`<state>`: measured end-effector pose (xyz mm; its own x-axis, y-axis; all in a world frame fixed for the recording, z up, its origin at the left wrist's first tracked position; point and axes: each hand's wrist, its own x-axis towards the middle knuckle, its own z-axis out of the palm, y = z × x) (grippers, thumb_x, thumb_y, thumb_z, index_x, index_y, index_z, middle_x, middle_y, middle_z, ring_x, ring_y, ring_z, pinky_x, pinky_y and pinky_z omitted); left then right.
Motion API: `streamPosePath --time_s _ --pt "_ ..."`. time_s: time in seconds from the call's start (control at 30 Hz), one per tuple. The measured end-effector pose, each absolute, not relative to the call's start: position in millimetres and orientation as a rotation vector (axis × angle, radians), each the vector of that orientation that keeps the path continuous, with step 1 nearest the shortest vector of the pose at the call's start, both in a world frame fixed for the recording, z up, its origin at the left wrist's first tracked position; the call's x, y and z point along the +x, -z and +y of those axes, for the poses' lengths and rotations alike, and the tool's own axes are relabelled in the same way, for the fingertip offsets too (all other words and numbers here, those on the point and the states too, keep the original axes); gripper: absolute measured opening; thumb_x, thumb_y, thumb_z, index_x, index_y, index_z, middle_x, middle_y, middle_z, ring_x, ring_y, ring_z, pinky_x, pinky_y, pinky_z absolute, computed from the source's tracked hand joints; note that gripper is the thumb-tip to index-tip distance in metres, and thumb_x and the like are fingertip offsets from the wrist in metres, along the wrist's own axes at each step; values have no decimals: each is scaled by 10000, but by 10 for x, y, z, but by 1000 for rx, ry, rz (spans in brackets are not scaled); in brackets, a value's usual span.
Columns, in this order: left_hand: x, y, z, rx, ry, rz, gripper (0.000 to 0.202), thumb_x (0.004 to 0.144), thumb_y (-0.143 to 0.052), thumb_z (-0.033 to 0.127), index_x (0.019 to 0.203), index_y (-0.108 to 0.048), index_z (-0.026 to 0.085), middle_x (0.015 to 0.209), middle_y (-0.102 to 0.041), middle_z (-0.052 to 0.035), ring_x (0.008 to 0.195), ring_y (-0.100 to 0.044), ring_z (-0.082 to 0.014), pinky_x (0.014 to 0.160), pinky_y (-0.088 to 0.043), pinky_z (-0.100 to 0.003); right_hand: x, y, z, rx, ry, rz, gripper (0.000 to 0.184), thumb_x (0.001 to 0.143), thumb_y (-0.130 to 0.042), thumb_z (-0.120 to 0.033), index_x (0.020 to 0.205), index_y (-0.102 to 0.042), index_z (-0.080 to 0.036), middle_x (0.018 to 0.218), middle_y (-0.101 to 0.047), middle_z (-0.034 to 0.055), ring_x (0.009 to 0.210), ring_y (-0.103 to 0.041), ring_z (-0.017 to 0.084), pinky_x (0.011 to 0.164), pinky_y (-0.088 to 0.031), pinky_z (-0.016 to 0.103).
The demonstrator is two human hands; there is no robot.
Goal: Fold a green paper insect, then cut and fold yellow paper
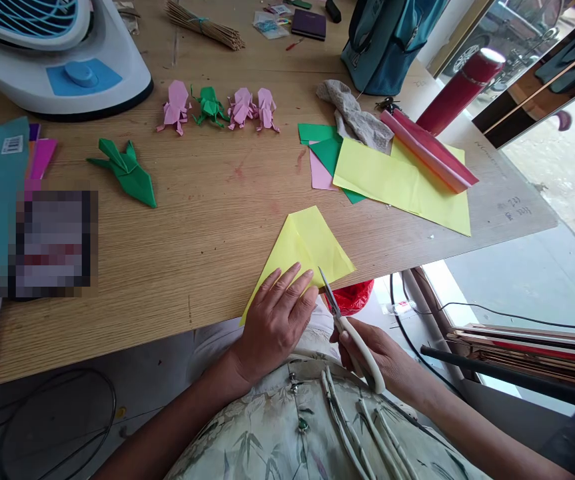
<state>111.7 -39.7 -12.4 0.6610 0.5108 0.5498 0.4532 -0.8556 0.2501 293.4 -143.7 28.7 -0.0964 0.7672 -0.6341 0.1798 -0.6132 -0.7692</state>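
A folded yellow paper (312, 247) lies at the front edge of the wooden table (207, 220). My left hand (274, 320) rests flat on its near corner, fingers stretched out together. My right hand (377, 357) grips white-handled scissors (347, 330), whose blades point up at the paper's near edge, next to my left fingertips.
Three pink paper frogs (240, 108) and a green one (210, 105) stand in a row at the back. A larger green folded shape (127, 170) lies left. Loose yellow, green and pink sheets (397, 177), a grey cloth, a red bottle (460, 90), a teal bag and a fan (57, 53) surround.
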Motion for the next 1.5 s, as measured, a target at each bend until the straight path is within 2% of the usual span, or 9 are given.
streamPosePath --time_s 0.17,0.23,0.3,0.37,0.47,0.7,0.93,1.2,1.5 --pt "763 -13 -501 2464 -1201 842 211 847 -636 97 1025 -636 209 926 -711 -56 898 -637 -185 830 -493 -318 2945 -253 -1453 -1659 -1832 -905 568 863 -481 -740 876 -543 -176 705 -543 10 627 -475 133 562 -374 264" --pt "610 43 -597 2279 -1043 673 153 850 -623 103 955 -656 210 801 -673 -25 740 -606 -145 707 -481 -259 2959 -232 -1457 -1624 -1836 -889 580 851 -497 -744 894 -561 -169 713 -557 18 644 -503 142 577 -398 268" --pt "527 137 -691 1952 -612 663 82 899 -601 200 916 -681 209 773 -659 -20 686 -590 -131 648 -466 -238 2972 -201 -1465 -1579 -1847 -889 581 852 -507 -735 915 -576 -162 703 -560 18 644 -515 146 587 -411 274" --pt "529 220 -755 1453 -355 779 179 905 -623 345 989 -676 195 794 -646 -31 641 -564 -116 562 -437 -216 2983 -162 -1478 -1545 -1861 -871 573 862 -513 -719 947 -589 -157 697 -558 13 630 -512 142 585 -410 275" --pt "633 252 -771 743 -441 843 396 816 -700 523 1018 -629 189 851 -595 -15 580 -491 -71 441 -331 -169 2998 -103 -1499 -1540 -1867 -821 555 875 -522 -694 1001 -601 -160 719 -565 13 626 -512 136 581 -408 272" --pt "799 109 -701 407 -697 1075 424 699 -795 517 718 -614 134 673 -608 -8 516 -451 -51 411 -273 -153 3056 -47 -1521 -1626 -1832 -903 587 854 -535 -715 1031 -643 -166 754 -604 36 689 -555 168 624 -448 290" --pt "742 75 -780 612 -746 1179 416 744 -735 525 777 -714 111 716 -739 -93 452 -510 -75 425 -296 -197 3067 -56 -1519 -1579 -1864 -974 553 858 -545 -698 1014 -624 -173 729 -558 3 680 -506 153 619 -412 270" --pt "775 59 -824 637 -712 1068 443 749 -749 550 847 -712 119 924 -768 -137 590 -648 -126 437 -366 -188 3059 -19 -1507 -1503 -1888 -996 520 891 -520 -672 981 -590 -165 732 -541 0 652 -460 132 584 -360 263" --pt "1195 5 -754 653 -637 827 471 837 -653 578 1067 -616 168 838 -762 -78 432 -531 -55 425 -323 -172 3040 50 -1465 -1469 -1887 -989 537 894 -510 -674 1004 -590 -155 706 -531 -10 600 -438 114 557 -335 261"
